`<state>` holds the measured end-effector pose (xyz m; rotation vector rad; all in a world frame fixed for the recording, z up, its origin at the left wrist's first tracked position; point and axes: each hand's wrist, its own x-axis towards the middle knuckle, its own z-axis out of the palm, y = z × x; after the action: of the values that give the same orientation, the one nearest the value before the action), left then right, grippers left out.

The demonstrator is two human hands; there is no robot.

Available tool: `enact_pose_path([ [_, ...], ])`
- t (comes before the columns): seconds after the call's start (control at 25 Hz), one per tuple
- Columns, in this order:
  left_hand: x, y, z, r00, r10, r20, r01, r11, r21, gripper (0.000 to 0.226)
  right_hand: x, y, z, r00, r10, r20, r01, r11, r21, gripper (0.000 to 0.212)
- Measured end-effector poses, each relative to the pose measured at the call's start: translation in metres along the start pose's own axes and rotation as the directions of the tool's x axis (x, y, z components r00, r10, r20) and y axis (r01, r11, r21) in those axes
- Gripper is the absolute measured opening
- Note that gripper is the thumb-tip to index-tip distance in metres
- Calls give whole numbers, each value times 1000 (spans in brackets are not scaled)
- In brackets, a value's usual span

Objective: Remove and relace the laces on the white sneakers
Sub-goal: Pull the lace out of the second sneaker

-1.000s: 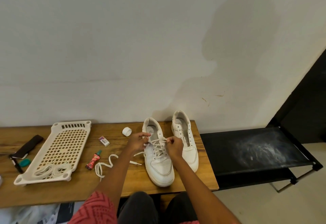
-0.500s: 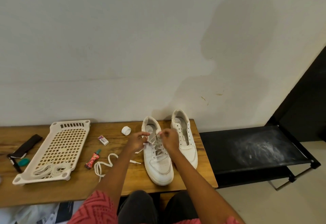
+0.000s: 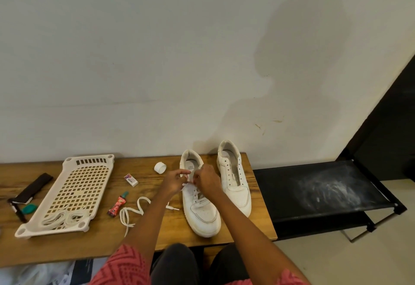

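Both hands meet over the upper eyelets of the left sneaker in the head view. Left hand has its fingers curled, pinching the white lace near the shoe's tongue; right hand is curled too, pinching the same lace from the other side, the two hands almost touching. This sneaker stands on the wooden table, toe toward the person, with lace crossed through its lower eyelets. One free lace end trails onto the table at the shoe's 9 o'clock.

Just beside it, at its 3 o'clock, stands the right sneaker, also toe toward the person, its eyelets bare of lace. A loose white lace lies curled on the table at 9 o'clock of the left sneaker, partly hidden by the left forearm.

Farther toward 9 o'clock sit a small red tube, a small white and purple packet and a white cap near the wall. A cream perforated plastic tray lies beyond them, with a coil of white laces in its near end. At the table's far 9 o'clock edge are a dark flat case, a black pen and a green object. A black rack shelf adjoins the table at 3 o'clock.
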<state>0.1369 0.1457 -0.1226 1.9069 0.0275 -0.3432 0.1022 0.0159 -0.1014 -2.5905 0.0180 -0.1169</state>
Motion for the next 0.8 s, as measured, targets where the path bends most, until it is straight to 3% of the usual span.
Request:
enact_pose_path([
  [0.04,1,-1,1,1000,9,2,-9,1000,1,22,-2,5,-4,980,165,-116,-133,961,241,17],
  [0.08,2,-2,1,1000,16,6,-16,1000,8,22,-3,12,-10,892,399,-210,-248,823,511,13],
  [0.12,3,-3,2,1000,19,3,-19,1000,15,21,-4,20,-17,746,614,-257,-298,653,696,13],
  [0.16,2,-3,1,1000,19,-1,-19,1000,24,21,-6,27,-21,619,720,-314,-333,603,725,13],
  [0.2,2,-3,1,1000,23,-2,-23,999,34,21,-9,29,-24,576,709,-407,-381,673,633,14],
  [0.24,3,-4,1,1000,28,1,-28,999,35,21,-9,29,-21,636,592,-496,-370,797,477,19],
  [0.28,4,-5,1,1000,30,7,-30,999,28,22,-11,25,-19,752,394,-528,-259,914,313,24],
  [0.32,5,-5,1,1000,28,11,-28,999,18,22,-11,18,-15,869,189,-456,-127,978,164,26],
  [0.36,6,-5,1,1000,21,11,-22,1000,11,22,-9,9,-13,954,29,-300,-22,999,28,27],
  [0.4,6,-5,1,1000,11,12,-11,1000,3,21,-6,3,-7,992,-70,-103,59,993,-102,29],
  [0.44,6,-6,1,1000,5,11,-5,1000,-7,20,-1,-1,0,991,-117,60,128,965,-228,29],
  [0.52,7,-8,0,1000,11,15,-11,1000,-14,19,7,-1,9,980,-125,154,170,930,-325,27],
  [0.56,7,-8,0,1000,19,17,-19,1000,-15,19,9,1,10,992,-92,83,110,964,-243,24],
  [0.6,7,-8,0,999,27,18,-27,1000,-7,20,9,5,7,995,17,-97,-22,999,-50,22],
  [0.64,7,-9,0,999,29,18,-29,1000,3,22,8,10,-1,929,250,-273,-195,957,215,22],
  [0.68,8,-10,-1,1000,27,16,-27,999,18,24,8,19,-14,780,507,-367,-307,821,481,24],
  [0.72,9,-10,-1,1000,25,14,-26,999,29,25,8,28,-26,636,647,-421,-318,717,620,25],
  [0.76,8,-10,-1,999,29,16,-29,999,42,25,6,37,-34,575,665,-477,-313,718,622,25],
  [0.8,9,-9,0,999,34,15,-34,998,50,24,1,40,-42,589,602,-538,-282,778,561,24],
])
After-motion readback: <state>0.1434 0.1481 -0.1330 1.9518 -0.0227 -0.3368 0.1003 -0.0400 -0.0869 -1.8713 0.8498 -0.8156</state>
